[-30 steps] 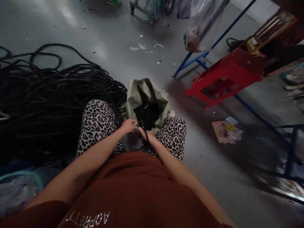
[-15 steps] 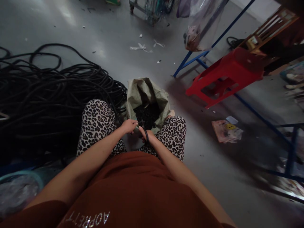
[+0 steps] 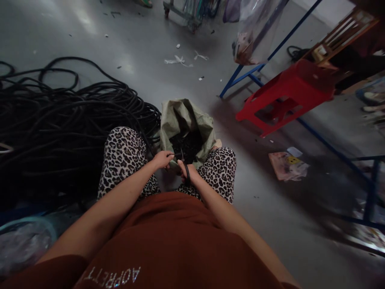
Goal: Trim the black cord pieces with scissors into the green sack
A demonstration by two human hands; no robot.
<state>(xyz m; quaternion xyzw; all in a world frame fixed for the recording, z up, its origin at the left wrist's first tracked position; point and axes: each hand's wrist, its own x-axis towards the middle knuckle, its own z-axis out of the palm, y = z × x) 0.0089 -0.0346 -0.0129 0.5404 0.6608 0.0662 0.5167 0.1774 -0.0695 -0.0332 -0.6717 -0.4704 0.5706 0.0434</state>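
I sit with my left hand point(image 3: 163, 159) pinching the end of a thin black cable point(image 3: 171, 155) and my right hand point(image 3: 187, 171) closed on scissors point(image 3: 184, 160), blades at the cable, just over an open sack point(image 3: 186, 124) of dark bits between my knees. I judge this the cutting step; next calls for squeezing the scissors shut. A big cable pile point(image 3: 66, 120) lies left on the grey floor point(image 3: 135, 52); a red stool point(image 3: 285, 94) stands right

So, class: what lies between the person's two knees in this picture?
In the head view, an open green sack stands between the knees, with dark cut pieces inside. Above its mouth the left hand pinches black tubing and the right hand holds scissors.
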